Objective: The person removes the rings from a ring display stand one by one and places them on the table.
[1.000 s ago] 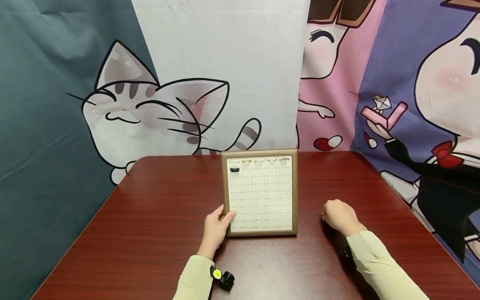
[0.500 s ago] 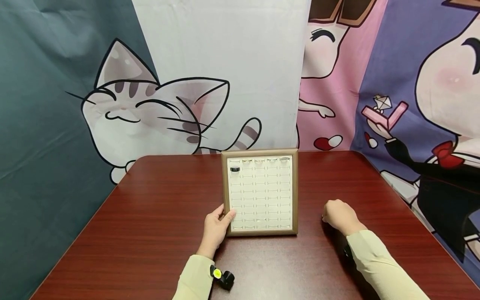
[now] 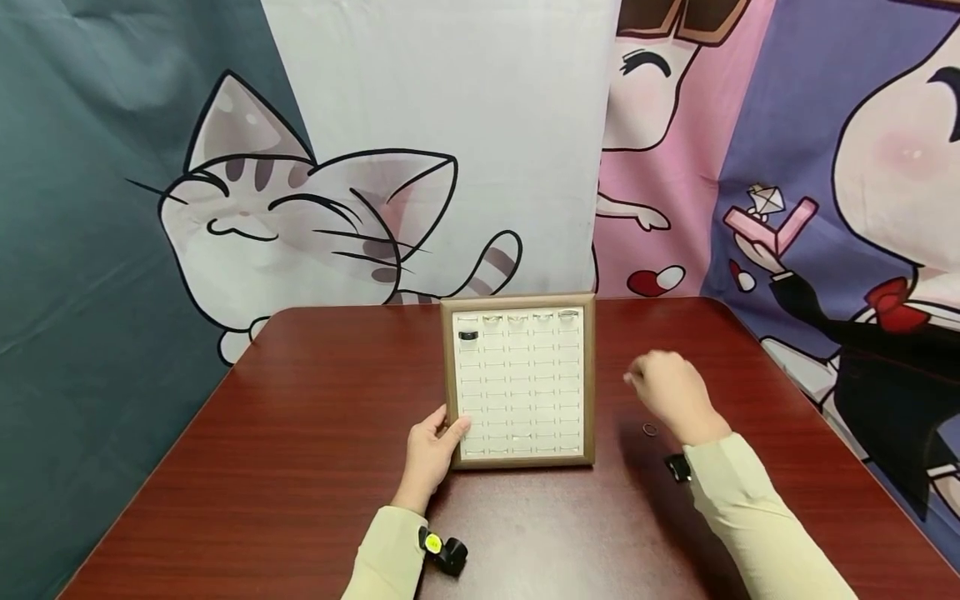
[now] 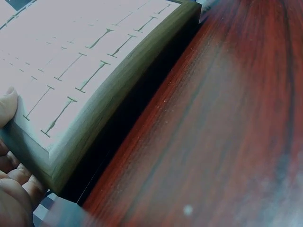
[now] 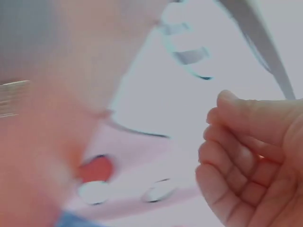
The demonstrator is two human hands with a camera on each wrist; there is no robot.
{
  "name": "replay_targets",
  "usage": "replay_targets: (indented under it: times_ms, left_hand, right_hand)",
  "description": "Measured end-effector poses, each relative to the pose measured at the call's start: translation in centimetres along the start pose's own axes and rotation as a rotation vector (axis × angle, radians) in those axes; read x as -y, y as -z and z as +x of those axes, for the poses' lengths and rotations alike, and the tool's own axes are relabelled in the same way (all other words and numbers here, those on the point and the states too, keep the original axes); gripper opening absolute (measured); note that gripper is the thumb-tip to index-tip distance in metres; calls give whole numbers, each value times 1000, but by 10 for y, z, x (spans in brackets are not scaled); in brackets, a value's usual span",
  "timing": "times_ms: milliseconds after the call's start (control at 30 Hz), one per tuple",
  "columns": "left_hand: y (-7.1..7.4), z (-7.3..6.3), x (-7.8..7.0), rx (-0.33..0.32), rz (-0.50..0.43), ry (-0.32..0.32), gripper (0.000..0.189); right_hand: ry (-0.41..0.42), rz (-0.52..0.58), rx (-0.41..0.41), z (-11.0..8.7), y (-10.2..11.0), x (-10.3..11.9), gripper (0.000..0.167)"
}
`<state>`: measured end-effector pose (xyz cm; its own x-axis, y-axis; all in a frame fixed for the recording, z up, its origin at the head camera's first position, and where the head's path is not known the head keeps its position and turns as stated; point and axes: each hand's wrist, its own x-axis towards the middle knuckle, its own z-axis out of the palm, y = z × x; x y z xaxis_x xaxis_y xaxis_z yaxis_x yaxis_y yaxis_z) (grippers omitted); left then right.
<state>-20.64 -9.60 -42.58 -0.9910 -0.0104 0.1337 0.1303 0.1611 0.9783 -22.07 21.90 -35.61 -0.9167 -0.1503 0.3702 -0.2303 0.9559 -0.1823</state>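
My left hand (image 3: 433, 450) grips the lower left edge of a ring display board (image 3: 588, 383), thumb on the front and fingers behind. The board has a brown wood-look frame and a white slotted pad, and it leans back upright on the table. A black ring (image 3: 468, 335) sits in the second row at the left; several thin rings line the top row. My right hand (image 3: 672, 394) is raised over the table right of the board. Its fingers are curled with the thumb against them, and the right wrist view reveals nothing between them. Below it lies a small ring (image 3: 649, 430).
The dark red wooden table (image 3: 322, 400) reaches back to a printed cloth backdrop (image 3: 525, 125) with cartoon figures. Small black cameras are strapped to both wrists, one the left wrist camera (image 3: 448, 555).
My right hand has lifted from the tabletop and moved slightly left and away, uncovering the small ring. The left hand keeps its grip on the board, which stays in place.
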Motion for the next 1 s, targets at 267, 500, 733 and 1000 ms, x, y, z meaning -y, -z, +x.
replay_targets:
  times_ms: [267, 500, 733, 1000]
  left_hand:
    - [2, 1, -1, 3, -7, 4, 36]
    - [0, 0, 3, 8, -18, -4, 36]
    - [0, -1, 8, 30, -61, 7, 37]
    - [2, 2, 6, 37, -48, -8, 36]
  right_hand:
    - [326, 3, -419, 40, 25, 74, 10]
    - [587, -41, -501, 67, 6, 118, 8]
    - [622, -142, -470, 80, -5, 132, 10]
    - [649, -269, -527, 83, -7, 135, 9]
